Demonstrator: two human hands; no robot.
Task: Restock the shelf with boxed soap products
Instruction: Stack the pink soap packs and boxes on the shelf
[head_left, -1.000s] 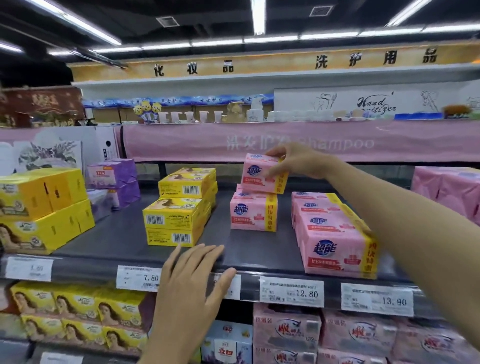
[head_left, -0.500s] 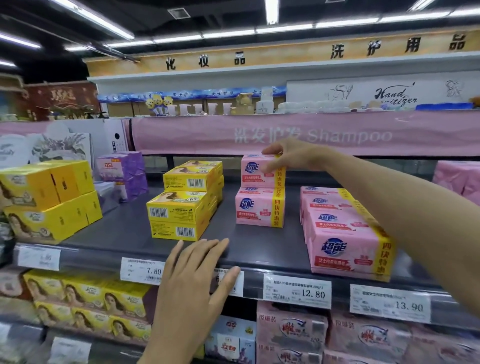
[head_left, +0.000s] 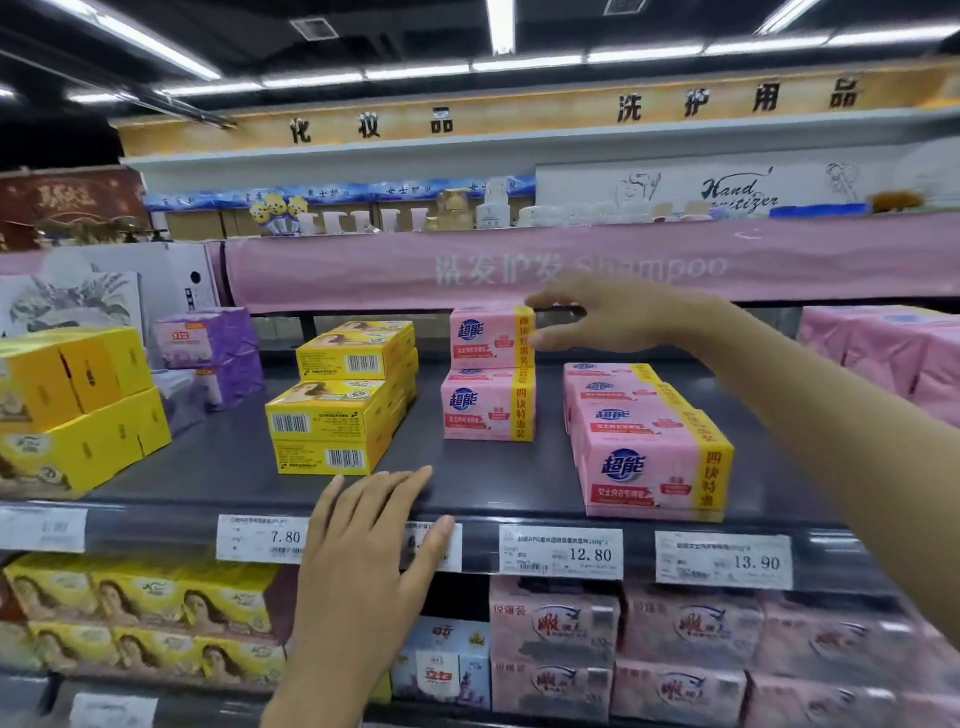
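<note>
The right hand (head_left: 623, 318) seemingly pinches top pink box (head_left: 482, 339); left hand (head_left: 363, 551) fingers straight.

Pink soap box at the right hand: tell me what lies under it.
A second pink box, same brand, on the dark shelf. The right hand holds the top box. Behind the stack is hidden.

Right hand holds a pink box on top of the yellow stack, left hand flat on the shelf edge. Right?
Not on the yellow stack. The head view shows the right hand pinching the top pink box, which sits on the lower pink box; the yellow stack stands apart to its left. The left hand does lie flat on the shelf edge.
</note>
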